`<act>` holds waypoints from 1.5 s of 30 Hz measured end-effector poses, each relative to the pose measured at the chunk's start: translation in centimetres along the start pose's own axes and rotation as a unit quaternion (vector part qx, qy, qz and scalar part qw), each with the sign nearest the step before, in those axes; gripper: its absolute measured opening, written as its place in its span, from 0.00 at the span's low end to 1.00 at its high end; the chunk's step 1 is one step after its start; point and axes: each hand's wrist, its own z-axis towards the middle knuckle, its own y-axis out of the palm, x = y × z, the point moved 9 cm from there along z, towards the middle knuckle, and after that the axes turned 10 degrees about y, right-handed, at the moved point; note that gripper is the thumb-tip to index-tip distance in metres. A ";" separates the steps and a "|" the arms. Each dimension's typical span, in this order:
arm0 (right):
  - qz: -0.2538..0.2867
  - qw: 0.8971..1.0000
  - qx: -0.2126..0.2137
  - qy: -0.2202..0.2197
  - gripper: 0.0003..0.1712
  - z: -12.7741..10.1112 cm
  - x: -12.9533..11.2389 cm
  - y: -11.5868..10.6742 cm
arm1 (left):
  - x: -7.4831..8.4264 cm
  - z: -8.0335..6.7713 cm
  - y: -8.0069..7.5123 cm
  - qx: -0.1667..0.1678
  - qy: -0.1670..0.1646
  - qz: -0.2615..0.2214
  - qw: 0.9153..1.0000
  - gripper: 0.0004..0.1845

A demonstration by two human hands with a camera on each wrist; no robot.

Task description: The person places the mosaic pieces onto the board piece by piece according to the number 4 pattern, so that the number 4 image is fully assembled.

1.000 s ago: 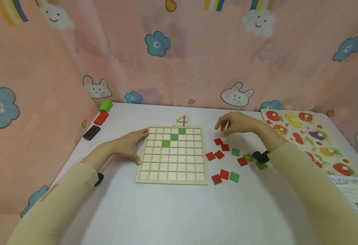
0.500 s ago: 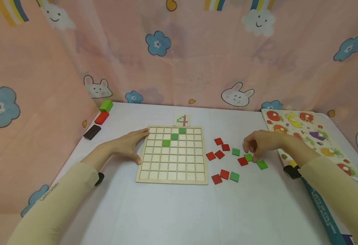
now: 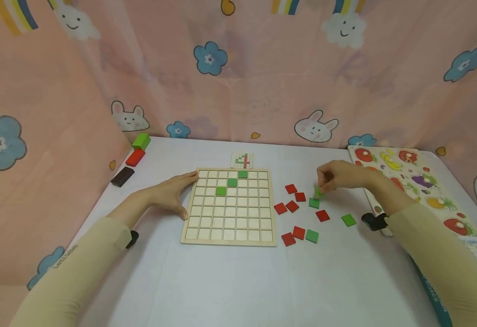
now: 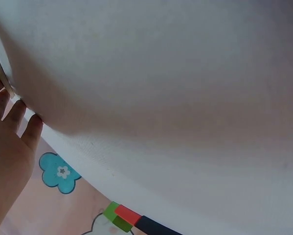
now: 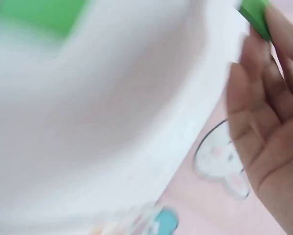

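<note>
Green tile point(image 3: 319, 192) is pinched in the right hand point(image 3: 338, 179) grip, lifted above loose tiles point(image 3: 299, 213) on the worktop point(image 3: 230, 281). Grid board point(image 3: 229, 207) is steadied by the flat, spread left hand point(image 3: 169, 194). A fingertip-only pinch risks the tile being dropped.

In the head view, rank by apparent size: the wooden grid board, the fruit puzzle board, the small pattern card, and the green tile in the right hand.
1. Fruit puzzle board and wooden grid board: look alike, the puzzle partly hidden, so unranked.
2. Pattern card.
3. Green tile pinched in the right hand, partly covered.
</note>
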 end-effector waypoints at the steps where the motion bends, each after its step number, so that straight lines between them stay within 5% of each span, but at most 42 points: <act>1: 0.019 0.999 0.025 -0.009 0.09 0.3 -0.8 -0.4 | 0.0 0.0 0.0 0.000 -0.001 0.000 1.000 0.69; 5: 0.080 0.990 0.106 -0.039 0.09 2.0 -4.6 -0.8 | 0.0 0.0 0.0 0.000 -0.001 0.000 1.000 0.69; 8: 0.107 0.984 0.129 -0.060 0.09 3.7 -8.1 0.3 | 0.0 0.0 0.0 0.001 -0.001 0.001 1.000 0.69; 16: 0.127 0.978 0.099 -0.132 0.05 7.1 -18.1 5.4 | 0.2 0.1 -0.2 0.002 0.004 -0.001 1.000 0.69; 21: 0.105 0.984 0.071 -0.129 0.04 8.4 -21.8 8.6 | 0.4 0.1 -0.3 0.002 0.010 -0.007 1.000 0.69; 28: 0.065 0.984 0.096 -0.133 0.03 8.9 -24.0 10.1 | 0.4 -0.1 -0.4 -0.001 0.010 -0.013 1.000 0.68; 45: 0.001 0.986 0.094 -0.140 0.01 8.5 -24.9 11.0 | 0.0 -0.1 -0.1 -0.001 0.005 -0.018 1.000 0.69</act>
